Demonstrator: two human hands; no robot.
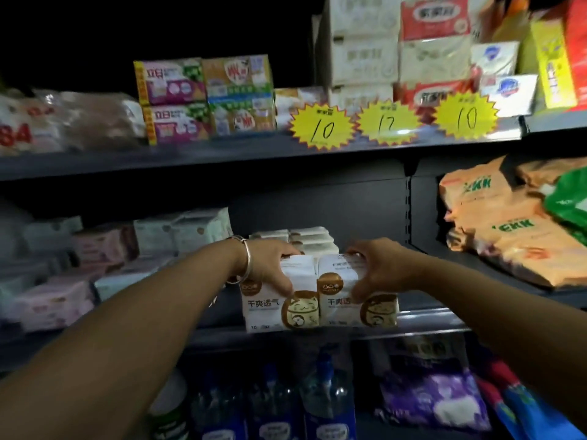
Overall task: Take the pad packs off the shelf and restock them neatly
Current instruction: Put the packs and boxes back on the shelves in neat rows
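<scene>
Two white pad packs with brown cat prints stand side by side at the front edge of the middle shelf (425, 314). My left hand (270, 265), with a silver bangle on the wrist, grips the left pad pack (279, 308) over its top left corner. My right hand (378, 265) grips the right pad pack (359, 308) over its top right corner. Behind them lies a low stack of more white pad packs (313, 238).
Pale pink and white packs (54, 300) fill the shelf's left side. Orange bags (514, 236) are piled at the right. The upper shelf carries boxed goods and yellow price stars (322, 128). Below are blue bottles (327, 401) and a purple pack (435, 398).
</scene>
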